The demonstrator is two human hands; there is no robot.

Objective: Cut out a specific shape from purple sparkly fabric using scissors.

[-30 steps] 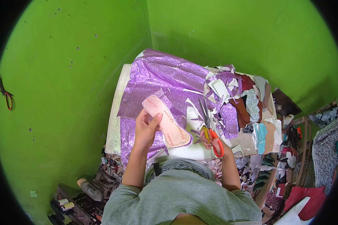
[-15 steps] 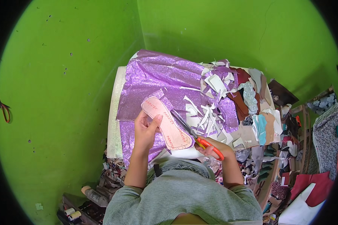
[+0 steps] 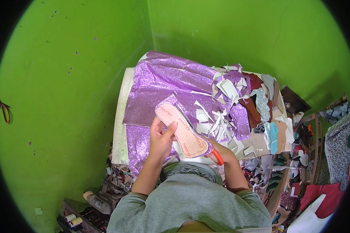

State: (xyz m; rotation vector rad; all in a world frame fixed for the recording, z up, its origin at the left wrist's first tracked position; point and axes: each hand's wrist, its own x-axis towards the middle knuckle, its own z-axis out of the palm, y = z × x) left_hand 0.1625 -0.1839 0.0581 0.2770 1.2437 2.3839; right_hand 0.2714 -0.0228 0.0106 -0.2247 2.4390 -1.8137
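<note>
My left hand (image 3: 161,136) pinches a pinkish insole (image 3: 184,130) with printed lettering, thumb on its upper face and fingers underneath. A purple glittery margin (image 3: 168,99) shows round the insole's toe end and along its edges. At the heel end, my right hand (image 3: 222,151) is closed round the scissors (image 3: 218,157); mainly their orange handle shows, while the insole covers most of the blades. Beneath both hands a crumpled purple glitter sheet (image 3: 163,83) spreads over the worktable. White and purple offcuts (image 3: 221,126) lie in a loose heap to the right.
Stacked cut pieces in brown, silver and turquoise (image 3: 274,136) lie on the table's right side. Below right, a wooden rack (image 3: 315,147) and fabric scraps crowd the floor. Another pair of scissors (image 3: 6,112) hangs on the green wall (image 3: 66,116) at left.
The scissors' blades, in sight along the insole's right edge before, have slipped mostly behind it. My hands and the insole sit slightly further right, and the whole view has shifted a little.
</note>
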